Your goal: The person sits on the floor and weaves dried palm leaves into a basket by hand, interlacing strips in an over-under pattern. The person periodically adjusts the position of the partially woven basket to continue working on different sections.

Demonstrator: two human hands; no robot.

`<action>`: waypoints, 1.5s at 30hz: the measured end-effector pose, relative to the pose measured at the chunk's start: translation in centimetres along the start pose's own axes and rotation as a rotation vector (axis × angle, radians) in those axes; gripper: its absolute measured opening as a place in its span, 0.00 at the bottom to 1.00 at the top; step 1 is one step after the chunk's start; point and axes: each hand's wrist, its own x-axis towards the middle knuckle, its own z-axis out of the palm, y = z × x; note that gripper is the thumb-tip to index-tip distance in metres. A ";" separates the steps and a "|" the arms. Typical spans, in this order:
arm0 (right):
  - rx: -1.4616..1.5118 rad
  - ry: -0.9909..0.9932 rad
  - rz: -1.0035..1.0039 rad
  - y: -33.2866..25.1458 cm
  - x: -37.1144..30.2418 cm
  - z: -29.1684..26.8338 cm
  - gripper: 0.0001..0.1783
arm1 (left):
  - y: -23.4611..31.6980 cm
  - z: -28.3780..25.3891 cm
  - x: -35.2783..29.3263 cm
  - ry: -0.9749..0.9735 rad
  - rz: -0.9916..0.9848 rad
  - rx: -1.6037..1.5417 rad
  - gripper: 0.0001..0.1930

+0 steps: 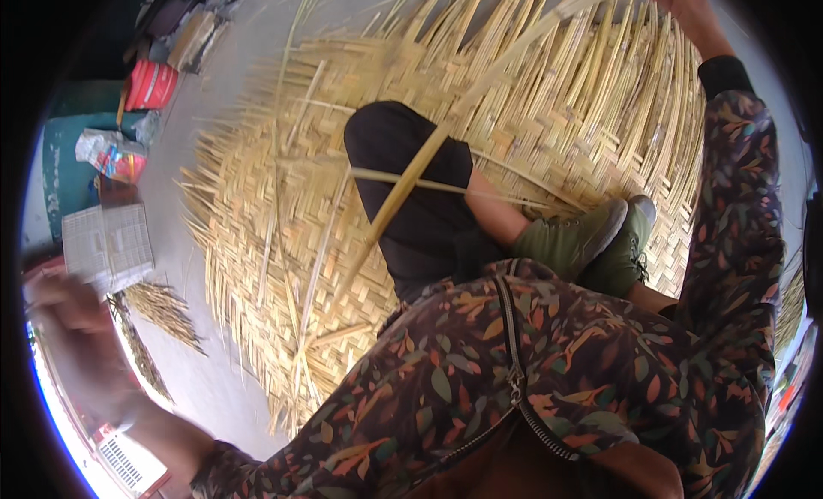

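1. Closest in is the patterned jacket [549,345], zip down the front. Past that, a dark trouser knee [399,216] and green shoes [566,242], all sitting right on top of the mat.

2. Left hand [73,310] is way out to the side, off the mat, and smeared by motion. Can't tell how open the fingers are or if they've got anything.

3. The strip [429,152], a long flat pale one, slants over the knee from low on the mat up to the right hand. A thinner strip [411,181] crosses it there. Can't tell if either touches the trousers.

4. The mat [549,122] is spread under and around the person: tight weave in the middle, long loose ends fanning out up top. I'd call this the strip-handling part of the weaving. What it calls for, imo, is keeping that length clear of the knee and loose ends, which are the main obstacles.

5. Right hand [686,12] is up at the top edge, fingers looking closed on the strip's end. They're partly cut off, so no clue how tight.

6. Off left, on the grey floor [227,387]: a bristly bundle [163,315], a pale basket [107,246], a crumpled plastic bag [107,152] and a red tub [152,85]. All clear of the mat.
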 end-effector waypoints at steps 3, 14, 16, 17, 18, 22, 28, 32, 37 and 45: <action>-0.035 0.039 -0.040 -1.7 0.1 -1.5 0.12 | -5.2 14.5 -5.6 -0.674 -0.532 -0.379 0.11; -0.064 0.050 -0.083 -3.3 0.3 -2.2 0.12 | -17.0 24.1 -11.8 0.285 -0.934 -1.396 0.19; 0.003 -0.002 -0.045 -0.4 0.5 0.0 0.12 | -19.9 17.6 -10.6 0.192 -0.585 -1.558 0.17; -0.048 0.051 -0.074 -3.0 -0.1 -3.0 0.12 | -19.8 18.0 -7.6 0.200 -0.549 -1.555 0.16; -0.070 0.073 -0.081 -3.4 -0.3 -4.2 0.12 | -18.9 17.4 -5.1 0.239 -0.516 -1.510 0.15; -0.146 0.149 -0.081 -3.3 -2.2 -8.3 0.12 | -14.5 17.6 2.4 0.058 -0.372 -1.602 0.13; -0.380 0.430 -0.065 -6.1 -9.7 -23.4 0.13 | -10.5 31.8 8.6 -0.050 -0.467 -1.326 0.12; -0.577 0.680 0.034 -7.8 -19.2 -35.6 0.13 | -3.8 43.5 10.2 -0.216 -0.525 -1.332 0.13; -0.781 0.958 0.286 -7.1 -33.2 -48.1 0.13 | 1.3 51.5 8.0 -0.408 -0.614 -1.270 0.09; -0.918 0.894 0.865 5.9 -46.6 -56.3 0.14 | -1.0 57.0 1.3 -0.689 -0.771 -1.096 0.11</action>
